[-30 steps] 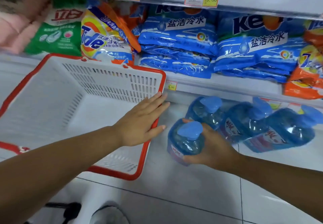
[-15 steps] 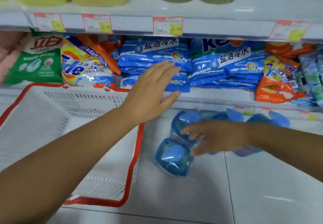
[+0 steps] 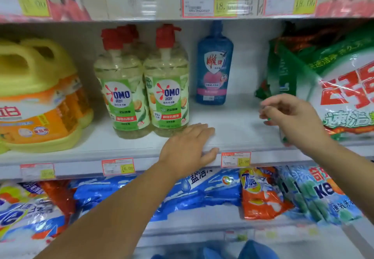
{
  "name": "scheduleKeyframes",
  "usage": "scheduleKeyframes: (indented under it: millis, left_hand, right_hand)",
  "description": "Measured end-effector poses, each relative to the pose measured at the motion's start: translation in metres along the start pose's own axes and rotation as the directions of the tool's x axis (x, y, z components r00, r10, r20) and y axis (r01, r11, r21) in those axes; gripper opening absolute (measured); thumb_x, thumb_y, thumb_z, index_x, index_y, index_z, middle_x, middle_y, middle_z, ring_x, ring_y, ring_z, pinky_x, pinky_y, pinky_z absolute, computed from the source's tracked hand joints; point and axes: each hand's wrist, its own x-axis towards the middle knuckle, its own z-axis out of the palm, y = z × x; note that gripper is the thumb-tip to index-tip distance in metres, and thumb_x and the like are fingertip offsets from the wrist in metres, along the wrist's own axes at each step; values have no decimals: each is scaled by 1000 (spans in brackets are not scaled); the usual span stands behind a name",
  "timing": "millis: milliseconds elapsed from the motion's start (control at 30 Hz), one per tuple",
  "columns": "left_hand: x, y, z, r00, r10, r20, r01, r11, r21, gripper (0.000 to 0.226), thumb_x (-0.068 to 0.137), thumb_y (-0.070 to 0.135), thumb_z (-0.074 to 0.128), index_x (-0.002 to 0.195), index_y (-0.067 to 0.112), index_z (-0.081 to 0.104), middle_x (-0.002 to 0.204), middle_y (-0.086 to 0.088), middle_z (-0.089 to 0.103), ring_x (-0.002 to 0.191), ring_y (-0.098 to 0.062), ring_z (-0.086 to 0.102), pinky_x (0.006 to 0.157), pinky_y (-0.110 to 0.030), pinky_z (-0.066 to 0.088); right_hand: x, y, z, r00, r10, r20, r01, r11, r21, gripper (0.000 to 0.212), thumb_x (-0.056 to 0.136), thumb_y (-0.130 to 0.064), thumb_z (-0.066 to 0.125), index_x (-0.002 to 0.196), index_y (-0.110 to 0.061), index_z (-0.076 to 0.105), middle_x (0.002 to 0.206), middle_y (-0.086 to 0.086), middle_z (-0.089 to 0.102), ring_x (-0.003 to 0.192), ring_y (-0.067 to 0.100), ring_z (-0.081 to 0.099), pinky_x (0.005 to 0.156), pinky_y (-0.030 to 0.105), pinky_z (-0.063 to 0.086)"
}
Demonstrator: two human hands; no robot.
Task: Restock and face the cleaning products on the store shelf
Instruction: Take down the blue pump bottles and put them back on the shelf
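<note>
A single blue detergent bottle [image 3: 214, 64] stands upright at the back of the white middle shelf [image 3: 238, 125]. To its left stand OMO pump bottles [image 3: 166, 84] with red caps. My left hand [image 3: 188, 149] rests flat on the shelf's front edge, fingers straight, just right of the OMO bottles. My right hand [image 3: 291, 117] hovers over the bare shelf space to the right of the blue bottle, fingers loosely curled and holding nothing. Blue bottle caps [image 3: 255, 250] show at the bottom edge.
Yellow jugs [image 3: 38, 96] fill the shelf's left end. Green and white detergent bags [image 3: 334, 80] lean at the right, close to my right hand. Blue, orange and green powder bags [image 3: 202, 190] lie on the shelf below. Price tags [image 3: 235, 159] line the shelf edges.
My view has risen from the floor and basket to the middle shelf. My right hand let go of the blue bottle and rose. My left hand moved onto the shelf edge.
</note>
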Motion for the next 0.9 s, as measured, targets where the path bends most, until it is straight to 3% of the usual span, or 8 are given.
scheduleKeyframes:
  millis: [67, 133, 267, 333, 500, 600, 733, 900]
  left_hand:
    - [1, 1, 7, 998, -24, -62, 30, 995, 99, 57, 95, 59, 32, 129, 23, 61, 130, 1, 64, 117, -17, 62, 88, -29, 52]
    - [-1, 1, 15, 992, -16, -124, 33, 990, 138, 56, 94, 59, 33, 117, 24, 69, 115, 2, 72, 104, -17, 69, 76, -27, 56]
    - [-1, -1, 23, 982, -1, -191, 28, 990, 140, 53, 96, 57, 35, 114, 23, 71, 118, 0, 72, 107, -17, 68, 83, -32, 57]
    - [-1, -3, 26, 976, 9, -217, 23, 989, 145, 52, 97, 57, 36, 113, 23, 72, 120, 0, 71, 109, -16, 67, 86, -31, 56]
    - [0, -2, 27, 970, 2, -245, 39, 985, 166, 49, 95, 57, 40, 110, 24, 73, 119, 1, 71, 109, -15, 67, 85, -30, 56]
    - [0, -2, 26, 969, 1, -246, 44, 983, 178, 50, 95, 57, 39, 110, 24, 73, 119, 2, 71, 109, -15, 67, 85, -30, 56]
    - [1, -1, 26, 964, 5, -267, 46, 982, 185, 49, 95, 57, 41, 109, 24, 73, 119, 2, 71, 109, -14, 67, 85, -29, 56]
    - [-1, -1, 30, 951, 26, -308, 34, 982, 188, 49, 94, 57, 41, 108, 23, 74, 118, 1, 72, 108, -15, 68, 82, -30, 58]
  right_hand:
    - [33, 9, 12, 1000, -2, 13, 3, 1000, -20, 16, 92, -5, 62, 97, -18, 70, 88, 5, 69, 78, 14, 63, 72, 20, 55]
    - [66, 17, 31, 998, 29, 55, -26, 997, -69, 26, 89, -9, 67, 115, -14, 66, 103, 6, 67, 90, 17, 63, 73, 16, 50]
    - [127, 17, 74, 978, 142, 153, -132, 988, -77, 97, 75, -37, 83, 152, -26, 25, 148, 4, 43, 130, 25, 48, 97, 33, 47]
    - [152, 18, 89, 979, 128, 162, -126, 992, -23, 112, 73, -40, 84, 156, -28, 9, 157, 3, 33, 139, 25, 40, 109, 40, 40]
    - [181, 36, 114, 990, 29, 137, -53, 983, 176, 110, 67, -27, 91, 151, -26, 19, 142, 0, 47, 127, 19, 52, 106, 33, 47]
    - [176, 42, 118, 992, -14, 127, -5, 989, 148, 103, 74, -27, 86, 150, -25, 16, 143, 1, 49, 127, 19, 52, 102, 28, 46]
    - [167, 38, 118, 997, -22, 72, 14, 994, 106, 102, 71, -37, 87, 148, -28, 21, 140, -2, 53, 123, 20, 56, 104, 45, 49]
    - [144, 30, 100, 993, 75, 89, -78, 996, 33, 111, 72, -32, 86, 152, -29, 9, 147, 0, 44, 129, 23, 50, 97, 33, 45]
